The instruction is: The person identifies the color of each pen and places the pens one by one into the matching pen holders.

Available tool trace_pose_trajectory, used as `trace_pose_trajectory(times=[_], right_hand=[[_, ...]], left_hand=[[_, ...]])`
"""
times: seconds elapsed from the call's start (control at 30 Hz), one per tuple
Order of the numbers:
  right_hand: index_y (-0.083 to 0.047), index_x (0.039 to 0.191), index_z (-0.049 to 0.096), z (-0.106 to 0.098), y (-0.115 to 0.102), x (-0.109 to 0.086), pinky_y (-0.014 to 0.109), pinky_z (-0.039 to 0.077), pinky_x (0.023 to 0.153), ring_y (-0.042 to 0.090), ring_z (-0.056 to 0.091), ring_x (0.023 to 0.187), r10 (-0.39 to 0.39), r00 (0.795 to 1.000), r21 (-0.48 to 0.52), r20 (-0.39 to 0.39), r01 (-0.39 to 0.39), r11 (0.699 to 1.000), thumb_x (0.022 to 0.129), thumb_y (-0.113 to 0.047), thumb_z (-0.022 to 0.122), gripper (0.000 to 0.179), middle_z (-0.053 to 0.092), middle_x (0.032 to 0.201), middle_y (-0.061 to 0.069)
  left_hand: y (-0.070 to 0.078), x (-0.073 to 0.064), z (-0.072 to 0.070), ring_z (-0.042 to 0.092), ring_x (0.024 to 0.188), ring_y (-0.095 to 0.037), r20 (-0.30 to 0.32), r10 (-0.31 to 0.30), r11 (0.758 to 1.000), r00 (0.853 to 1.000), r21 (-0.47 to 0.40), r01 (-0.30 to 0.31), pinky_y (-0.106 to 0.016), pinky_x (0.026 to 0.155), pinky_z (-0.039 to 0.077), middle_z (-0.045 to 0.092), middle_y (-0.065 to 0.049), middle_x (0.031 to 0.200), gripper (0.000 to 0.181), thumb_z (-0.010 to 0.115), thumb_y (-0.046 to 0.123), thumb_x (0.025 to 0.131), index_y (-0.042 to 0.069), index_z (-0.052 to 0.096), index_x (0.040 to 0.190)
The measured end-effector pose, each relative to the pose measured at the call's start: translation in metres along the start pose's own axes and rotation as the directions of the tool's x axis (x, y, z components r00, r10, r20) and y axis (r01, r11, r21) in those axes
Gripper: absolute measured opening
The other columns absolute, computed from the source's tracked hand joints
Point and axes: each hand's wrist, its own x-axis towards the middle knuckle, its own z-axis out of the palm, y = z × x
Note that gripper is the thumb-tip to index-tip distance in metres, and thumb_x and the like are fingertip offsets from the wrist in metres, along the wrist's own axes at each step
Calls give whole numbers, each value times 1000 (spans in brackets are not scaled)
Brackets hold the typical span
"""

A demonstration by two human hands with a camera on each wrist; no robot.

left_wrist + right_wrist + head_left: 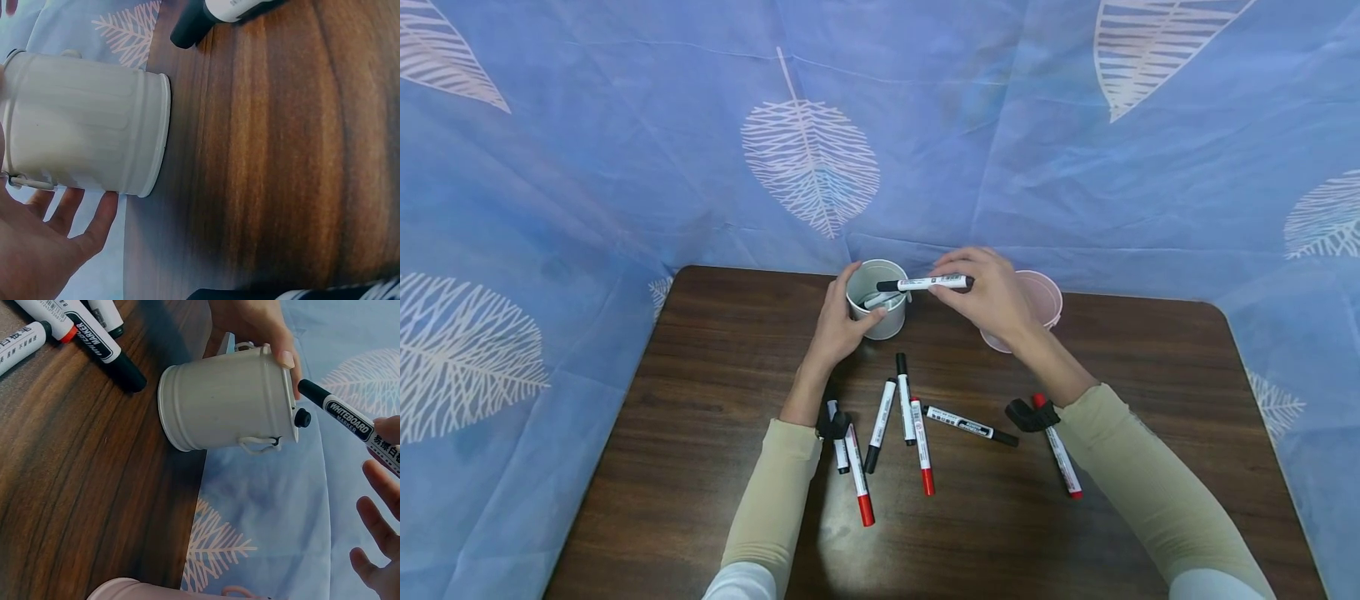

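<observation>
My left hand [841,315] holds the side of a white metal bucket [886,325] at the table's back edge, thumb at the rim and fingers around the far side. A black-capped whiteboard marker [928,283] is pinched between the thumb and fingers of my right hand [988,292]. It lies nearly level in the head view, its black cap over the bucket's mouth. In the right wrist view the marker [350,419] points its cap at the rim, beside the black end of a marker [302,418] inside the bucket. The left wrist view shows the bucket's side [81,122] upright on the table.
A pink bucket [1041,296] stands right of the white one, partly behind my right forearm. Several black- and red-capped markers, such as a red one [922,450] and a black one [972,423], lie across the wooden table [700,417]. A blue leaf-patterned cloth [925,167] hangs behind.
</observation>
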Motion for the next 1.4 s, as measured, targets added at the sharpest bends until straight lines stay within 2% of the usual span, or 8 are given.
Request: trace_pose_trajectory(times=[0.3,0.63,0.9,1.13,1.4], right_hand=[[-13,98,80,13,-5,13,45,42,94,28,60,106,-23,998,-45,58,26,999,86,-23,79,15,71,109,3],[-11,96,80,27,-6,19,44,46,88,28,62,101,-64,997,-91,53,69,993,86,-23,79,15,72,106,5],[-13,95,80,36,-12,22,47,43,98,28,63,104,-57,994,-152,90,71,986,86,-26,78,16,72,105,4],[-13,96,80,48,-13,24,45,47,89,26,64,97,-79,991,-243,106,103,965,86,-28,78,18,72,105,4],[-16,95,80,60,-15,24,52,41,99,28,63,103,-48,990,-290,131,84,953,87,-31,77,17,72,108,2]], left_hand=[[0,1,-1,43,131,-29,2,-1,1000,1000,3,1,-53,105,36,37,-14,148,86,78,35,87,26,28,156],[-1,1,-1,42,131,-29,6,16,1000,1000,1,-16,-53,105,36,37,-14,147,86,77,35,87,25,27,156],[-3,0,-1,42,132,-29,12,13,1000,1000,11,-14,-54,105,36,36,-15,149,87,76,36,88,26,25,157],[-1,-1,-1,42,130,-29,15,17,1000,1000,14,-17,-53,104,37,37,-15,147,86,75,36,89,24,25,157],[0,-1,-2,45,126,-29,28,7,1000,1000,3,-7,-52,102,39,39,-15,144,86,75,36,89,24,24,157]])
